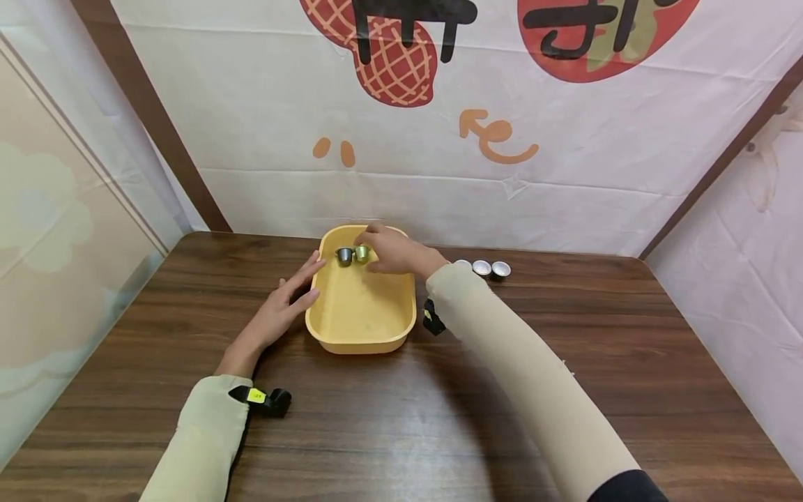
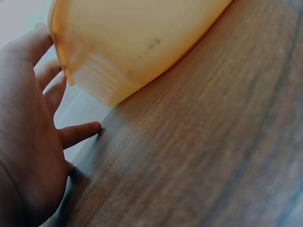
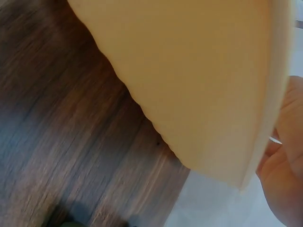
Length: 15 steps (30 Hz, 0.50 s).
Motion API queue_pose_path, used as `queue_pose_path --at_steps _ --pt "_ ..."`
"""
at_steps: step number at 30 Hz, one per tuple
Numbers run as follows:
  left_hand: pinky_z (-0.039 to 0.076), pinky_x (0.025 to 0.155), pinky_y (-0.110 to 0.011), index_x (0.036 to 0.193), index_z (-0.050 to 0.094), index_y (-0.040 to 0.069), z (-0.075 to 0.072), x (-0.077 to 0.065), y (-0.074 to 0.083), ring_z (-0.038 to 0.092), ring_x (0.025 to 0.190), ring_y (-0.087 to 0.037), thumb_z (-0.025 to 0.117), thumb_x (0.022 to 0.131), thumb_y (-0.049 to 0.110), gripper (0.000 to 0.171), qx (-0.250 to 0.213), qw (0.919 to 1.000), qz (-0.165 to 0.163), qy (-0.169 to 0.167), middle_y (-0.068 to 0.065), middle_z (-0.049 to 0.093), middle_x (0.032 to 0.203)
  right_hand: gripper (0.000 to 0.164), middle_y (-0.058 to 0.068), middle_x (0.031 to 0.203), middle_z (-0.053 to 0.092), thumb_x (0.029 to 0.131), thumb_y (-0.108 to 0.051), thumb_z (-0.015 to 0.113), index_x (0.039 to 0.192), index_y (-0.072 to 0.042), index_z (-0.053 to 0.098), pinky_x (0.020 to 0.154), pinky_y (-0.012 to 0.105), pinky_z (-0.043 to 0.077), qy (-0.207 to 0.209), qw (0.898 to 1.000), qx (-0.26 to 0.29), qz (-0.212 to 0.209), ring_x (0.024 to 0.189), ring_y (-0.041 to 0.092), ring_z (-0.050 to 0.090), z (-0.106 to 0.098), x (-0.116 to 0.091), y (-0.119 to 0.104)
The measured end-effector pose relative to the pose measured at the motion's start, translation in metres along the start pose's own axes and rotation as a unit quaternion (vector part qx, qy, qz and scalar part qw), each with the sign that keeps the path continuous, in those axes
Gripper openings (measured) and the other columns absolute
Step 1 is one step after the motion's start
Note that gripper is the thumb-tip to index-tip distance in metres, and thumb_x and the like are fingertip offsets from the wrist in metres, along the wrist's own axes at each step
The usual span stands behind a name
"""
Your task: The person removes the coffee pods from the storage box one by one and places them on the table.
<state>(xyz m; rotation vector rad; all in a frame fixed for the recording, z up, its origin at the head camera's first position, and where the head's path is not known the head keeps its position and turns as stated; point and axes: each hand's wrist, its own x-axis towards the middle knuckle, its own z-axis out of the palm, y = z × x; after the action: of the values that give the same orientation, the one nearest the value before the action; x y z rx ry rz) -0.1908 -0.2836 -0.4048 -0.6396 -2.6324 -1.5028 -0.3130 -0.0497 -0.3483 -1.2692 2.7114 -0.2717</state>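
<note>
A yellow plastic tub (image 1: 360, 317) stands on the table. Two small cup-shaped capsules lie close together near its far left end: a dark grey capsule (image 1: 344, 256) and a green capsule (image 1: 362, 254). My right hand (image 1: 395, 252) reaches over the tub's right rim, its curled fingers and thumb holding the green capsule. In the right wrist view, the tub's wall hides the fingertips. My left hand (image 1: 282, 307) rests its spread fingers against the tub's left rim. The left wrist view shows the left hand (image 2: 28, 127) beside the tub's outer wall.
On the table right of the tub, several capsules with pale round tops, including one capsule (image 1: 500, 269), stand in a row partly hidden by my right wrist. A printed cloth backdrop (image 1: 263, 188) rises behind the wooden table (image 1: 351, 425).
</note>
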Motion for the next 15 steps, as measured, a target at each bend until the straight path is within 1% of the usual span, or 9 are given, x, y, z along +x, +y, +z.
queue_pose_path --at_steps 2,4,8,11,15 --pt "-0.01 0.103 -0.068 0.15 0.034 0.016 0.0004 -0.0002 -0.0106 0.01 0.144 -0.029 0.05 0.101 0.015 0.052 0.001 1.0 0.001 0.003 0.002 0.014 0.159 0.054 0.014 0.133 0.042 0.087 -0.021 0.071 0.136 -0.008 0.051 0.093 0.029 0.043 -0.011 1.0 -0.003 0.007 0.107 0.02 0.053 0.0028 0.0037 -0.0024" --pt "-0.01 0.103 -0.067 0.15 0.034 0.018 -0.0001 -0.001 -0.0131 0.011 0.144 -0.027 0.05 0.101 0.018 0.052 0.002 1.0 0.005 0.003 0.005 0.014 0.159 0.056 0.015 0.135 0.04 0.087 -0.021 0.071 0.137 -0.008 0.049 0.092 0.029 0.044 -0.02 1.0 -0.002 0.017 0.106 0.021 0.054 0.0049 0.0065 -0.0048" --pt "-0.01 0.104 -0.066 0.15 0.034 0.02 -0.0001 -0.0009 -0.0135 0.011 0.144 -0.024 0.049 0.101 0.02 0.052 -0.004 0.9999 0.01 0.001 0.007 0.014 0.158 0.057 0.015 0.136 0.038 0.088 -0.021 0.071 0.139 -0.009 0.048 0.091 0.029 0.044 -0.028 0.999 0.004 0.039 0.107 0.021 0.054 0.0082 0.01 -0.007" --pt "-0.01 0.104 -0.066 0.15 0.034 0.019 0.0005 -0.0001 -0.0136 0.011 0.144 -0.023 0.049 0.101 0.02 0.051 -0.006 0.9999 0.011 0.0 0.007 0.015 0.158 0.056 0.014 0.136 0.037 0.088 -0.019 0.07 0.139 -0.009 0.049 0.089 0.029 0.045 -0.03 0.998 0.008 0.049 0.106 0.02 0.053 0.0091 0.0112 -0.0077" --pt "-0.01 0.105 -0.065 0.15 0.034 0.02 0.0014 0.0007 -0.0149 0.011 0.144 -0.022 0.049 0.101 0.019 0.051 -0.006 0.9999 0.01 0.002 0.007 0.015 0.158 0.062 0.014 0.137 0.036 0.089 -0.018 0.068 0.144 -0.009 0.042 0.086 0.028 0.046 -0.036 0.998 0.008 0.055 0.104 0.019 0.053 0.0093 0.0108 -0.0079"
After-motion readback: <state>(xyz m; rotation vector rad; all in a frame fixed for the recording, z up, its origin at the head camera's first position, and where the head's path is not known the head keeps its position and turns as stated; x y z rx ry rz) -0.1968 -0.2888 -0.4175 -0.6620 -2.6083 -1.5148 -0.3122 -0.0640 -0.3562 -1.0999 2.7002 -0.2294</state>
